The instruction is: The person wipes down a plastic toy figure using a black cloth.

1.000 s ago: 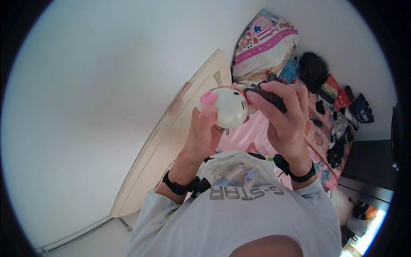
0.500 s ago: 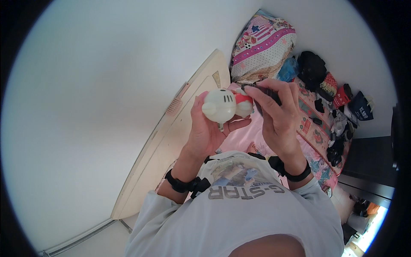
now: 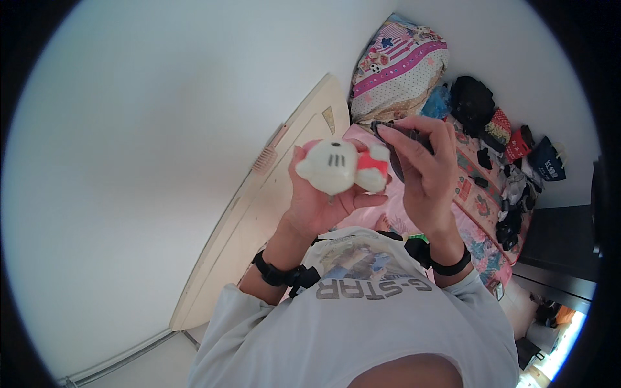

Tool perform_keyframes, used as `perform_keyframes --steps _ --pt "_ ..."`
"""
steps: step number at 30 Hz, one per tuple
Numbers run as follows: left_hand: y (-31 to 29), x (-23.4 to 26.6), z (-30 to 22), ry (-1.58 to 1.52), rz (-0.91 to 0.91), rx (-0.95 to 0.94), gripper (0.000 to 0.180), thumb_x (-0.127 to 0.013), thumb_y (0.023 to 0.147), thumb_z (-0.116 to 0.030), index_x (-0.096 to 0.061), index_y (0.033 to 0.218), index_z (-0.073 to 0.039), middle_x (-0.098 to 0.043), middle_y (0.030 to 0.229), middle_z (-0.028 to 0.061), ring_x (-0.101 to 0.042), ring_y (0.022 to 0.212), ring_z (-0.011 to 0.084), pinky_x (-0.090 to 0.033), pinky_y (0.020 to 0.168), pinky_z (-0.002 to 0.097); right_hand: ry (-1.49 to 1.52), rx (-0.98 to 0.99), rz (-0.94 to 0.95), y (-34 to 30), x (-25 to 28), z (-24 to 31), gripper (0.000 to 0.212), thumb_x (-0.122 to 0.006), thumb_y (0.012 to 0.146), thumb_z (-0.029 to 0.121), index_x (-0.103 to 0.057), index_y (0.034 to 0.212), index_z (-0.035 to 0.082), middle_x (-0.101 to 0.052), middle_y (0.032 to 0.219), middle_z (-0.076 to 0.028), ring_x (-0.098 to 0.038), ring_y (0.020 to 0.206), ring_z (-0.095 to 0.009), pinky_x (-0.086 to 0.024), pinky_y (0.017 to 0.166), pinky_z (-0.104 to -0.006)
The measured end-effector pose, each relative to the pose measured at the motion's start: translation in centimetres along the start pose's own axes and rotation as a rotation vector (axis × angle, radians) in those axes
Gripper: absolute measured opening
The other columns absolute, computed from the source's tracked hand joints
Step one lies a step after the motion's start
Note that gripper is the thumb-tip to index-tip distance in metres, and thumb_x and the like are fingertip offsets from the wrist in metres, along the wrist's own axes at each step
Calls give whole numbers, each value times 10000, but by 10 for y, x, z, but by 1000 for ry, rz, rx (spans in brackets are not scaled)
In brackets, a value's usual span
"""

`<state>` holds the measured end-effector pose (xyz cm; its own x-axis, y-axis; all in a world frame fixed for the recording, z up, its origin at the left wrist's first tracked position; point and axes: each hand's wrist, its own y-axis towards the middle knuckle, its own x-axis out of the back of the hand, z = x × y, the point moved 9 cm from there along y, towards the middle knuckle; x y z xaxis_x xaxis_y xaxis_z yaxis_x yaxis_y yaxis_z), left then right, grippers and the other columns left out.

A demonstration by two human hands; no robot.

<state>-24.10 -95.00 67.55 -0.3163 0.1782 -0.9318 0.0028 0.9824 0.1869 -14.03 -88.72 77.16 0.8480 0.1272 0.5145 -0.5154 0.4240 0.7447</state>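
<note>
A small white plush cat toy [image 3: 336, 167] with a red bow and red body is held up in front of my chest. My left hand [image 3: 317, 200] cups it from below and behind, fingers wrapped around it. My right hand [image 3: 424, 168] is beside the toy on the right, fingers closed around a dark flat object [image 3: 404, 132] that is mostly hidden by the fingers. Both wrists wear black bands.
A bed with a pink patterned cover [image 3: 479, 213] lies below, with a striped pillow [image 3: 398, 71] at its head, a black bag [image 3: 472, 100] and several small dark items strewn along it. A beige headboard [image 3: 259, 213] runs against the white wall [image 3: 162, 161].
The plush toy has turned in my left hand so its face shows, and it sits slightly lower. My right hand stays beside it with the dark object.
</note>
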Motion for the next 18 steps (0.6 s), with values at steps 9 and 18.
perform_keyframes --steps 9,18 --pt "1 13 -24 654 -239 -162 851 -504 885 -684 -445 1384 2 -545 1342 184 -578 1227 367 -510 1008 562 -176 226 0 -9 5 15 463 -657 648 10 -771 1059 190 -630 1120 -11 -496 908 -239 -456 777 -335" --pt "1 -16 -43 1179 -116 -268 942 -898 631 -244 -420 1407 -6 -539 1328 101 -556 1210 216 -449 1032 357 -53 3 -72 -6 15 -23 410 -637 696 -56 -774 1037 126 -643 1113 -50 -533 952 -258 -453 808 -340"
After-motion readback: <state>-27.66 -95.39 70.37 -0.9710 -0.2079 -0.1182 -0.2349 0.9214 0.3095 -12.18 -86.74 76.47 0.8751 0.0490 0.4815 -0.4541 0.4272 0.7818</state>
